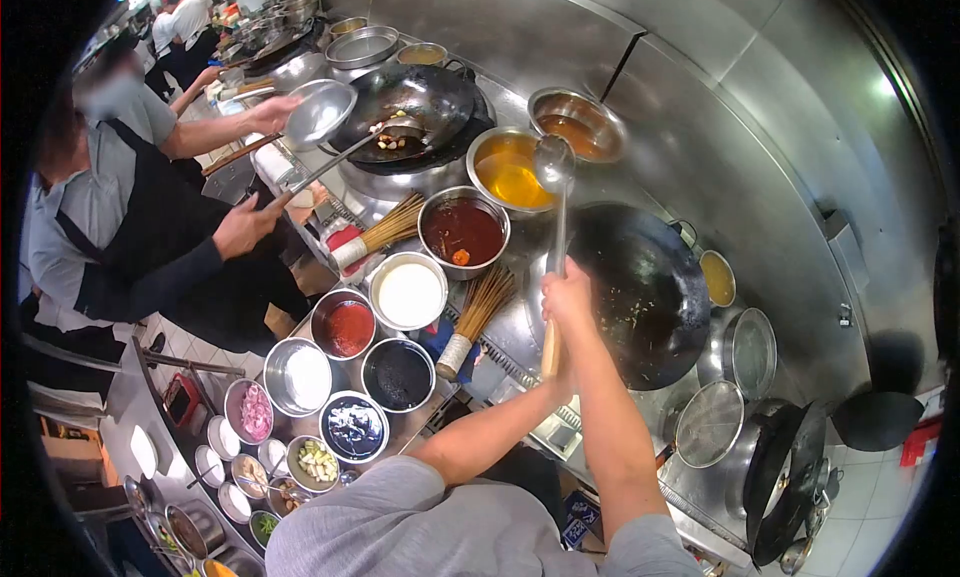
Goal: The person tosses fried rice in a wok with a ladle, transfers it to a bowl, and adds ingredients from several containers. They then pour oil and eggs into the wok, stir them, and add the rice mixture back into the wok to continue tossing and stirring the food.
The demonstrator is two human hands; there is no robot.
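My right hand (567, 295) is closed around the shaft of a long ladle (561, 222) with a wooden handle end. The ladle's bowl is over the right rim of a metal bowl of yellow oil (508, 169). My left hand (566, 379) is by the wooden end, mostly hidden behind my right forearm, so its fingers do not show. Right of my hands sits a dark wok (635, 297) with small food bits and a little liquid. A bowl of amber liquid (575, 132) stands behind the ladle.
A co-worker at left holds a metal bowl (320, 115) and a ladle over another wok (405, 107). Bamboo brushes (475, 317), a dark red sauce bowl (463, 232) and several seasoning pots (408, 290) stand left. Mesh strainers (710, 424) lie at right.
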